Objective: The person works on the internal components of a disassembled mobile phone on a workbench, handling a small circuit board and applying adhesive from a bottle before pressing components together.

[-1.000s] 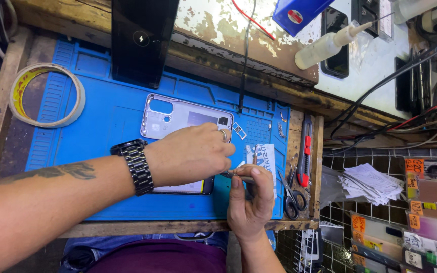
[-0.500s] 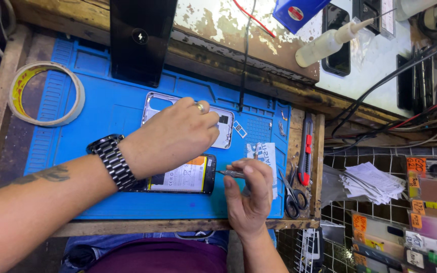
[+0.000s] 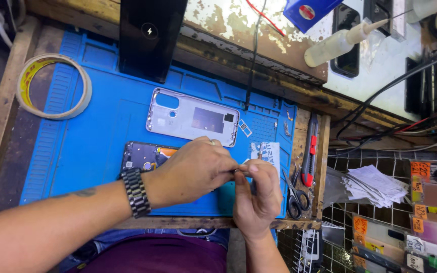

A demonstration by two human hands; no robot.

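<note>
My left hand (image 3: 193, 169), with a metal watch (image 3: 136, 192) on its wrist, lies over an opened dark phone (image 3: 145, 155) on the blue work mat (image 3: 92, 131). Its fingertips pinch together against my right hand (image 3: 259, 197), which grips thin metal tweezers, mostly hidden by the fingers. The two hands meet just right of the phone; whatever is between the fingertips is too small to see. A silver back cover (image 3: 193, 119) lies face down just beyond the hands.
A tape roll (image 3: 51, 86) sits at the mat's far left. A black phone (image 3: 150, 35) leans upright at the back. A red cutter (image 3: 309, 156) and scissors (image 3: 294, 194) lie at the right edge, a glue bottle (image 3: 340, 43) and cables behind, folded papers (image 3: 375, 184) right.
My left hand came back from the back cover toward me and met my right hand. The opened phone's left end is now uncovered.
</note>
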